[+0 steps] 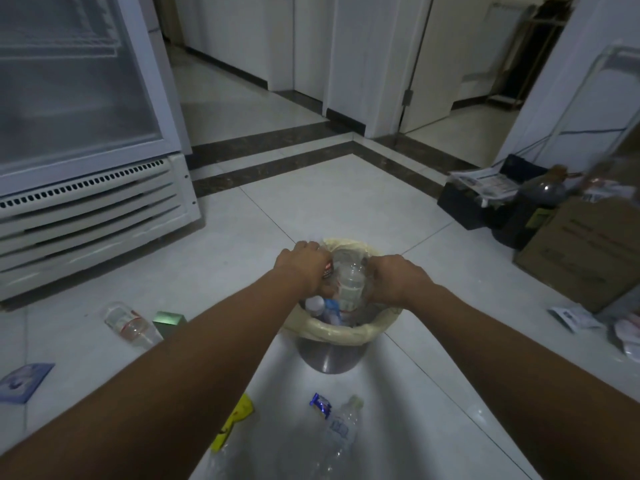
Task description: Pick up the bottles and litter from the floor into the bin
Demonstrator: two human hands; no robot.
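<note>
The metal bin (325,358) with a pale yellow liner stands on the floor just ahead, holding several clear bottles (351,282). Both my hands are over its mouth. My left hand (304,268) grips a red-labelled bottle (327,270) at the bin's left rim. My right hand (394,278) curls round a clear plastic bottle (367,277) at the right rim. On the floor lie a red-labelled clear bottle (130,327), a green box (169,322), a blue packet (24,381), a yellow wrapper (235,424), a blue wrapper (320,403) and a crushed clear bottle (341,431).
A glass-door fridge (86,133) stands at the left. At the right are a cardboard box (581,254), a black crate (460,206), a dark bottle (543,192) and loose papers (575,317). A doorway opens ahead on the right.
</note>
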